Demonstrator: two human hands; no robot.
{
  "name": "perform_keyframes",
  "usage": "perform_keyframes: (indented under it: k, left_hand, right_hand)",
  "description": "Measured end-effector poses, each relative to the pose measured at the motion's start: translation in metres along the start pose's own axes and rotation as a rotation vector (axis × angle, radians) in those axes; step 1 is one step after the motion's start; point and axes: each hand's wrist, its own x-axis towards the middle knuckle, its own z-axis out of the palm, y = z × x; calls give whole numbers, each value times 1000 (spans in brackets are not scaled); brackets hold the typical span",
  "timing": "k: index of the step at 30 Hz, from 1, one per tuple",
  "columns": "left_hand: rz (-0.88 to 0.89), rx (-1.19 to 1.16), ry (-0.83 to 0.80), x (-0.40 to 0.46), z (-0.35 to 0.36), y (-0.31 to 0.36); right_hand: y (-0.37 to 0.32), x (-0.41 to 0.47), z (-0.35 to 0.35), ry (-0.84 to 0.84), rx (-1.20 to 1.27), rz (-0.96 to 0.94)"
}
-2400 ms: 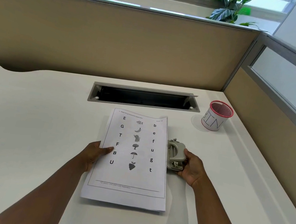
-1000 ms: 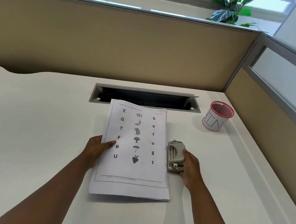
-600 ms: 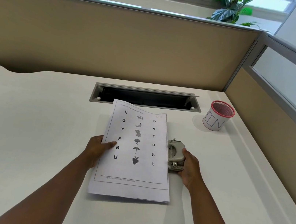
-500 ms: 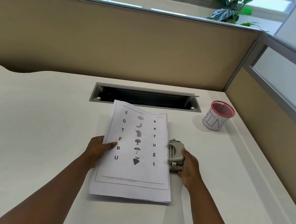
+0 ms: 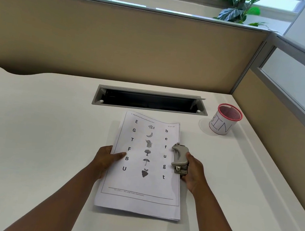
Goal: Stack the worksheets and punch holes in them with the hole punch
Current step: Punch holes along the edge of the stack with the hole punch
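Observation:
A stack of white worksheets, printed with letters and small pictures, lies in the middle of the white desk. My left hand grips the stack's left edge, thumb on top near the letter B. A grey hole punch sits against the stack's right edge, its jaw over the paper margin. My right hand holds the punch from the right side.
A pink-rimmed mesh cup labelled BIN stands at the back right. A recessed cable tray is open behind the sheets. Beige partitions wall the desk at the back and right.
The stack has slid right toward the punch, and its right edge now sits inside the punch's jaw. Both hands keep their holds.

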Motion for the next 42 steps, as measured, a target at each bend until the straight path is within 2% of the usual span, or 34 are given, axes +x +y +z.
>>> perform_keyframes:
  k: [9, 16, 22, 29, 42]
  left_hand:
    - [-53, 49, -1, 7, -1, -6]
    - [-102, 84, 2, 14, -4, -5]
    - [-115, 106, 2, 18, -8, -6]
    - [-99, 80, 4, 18, -8, -9]
    - [-104, 59, 12, 19, -7, -10]
  right_hand:
    - [-9, 4, 7, -31, -190, 13]
    - [-14, 7, 8, 10, -365, -4]
    - [-13, 6, 5, -66, -317, -25]
    - [-14, 7, -1, -117, -240, 62]
    - [-14, 11, -1, -128, -205, 43]
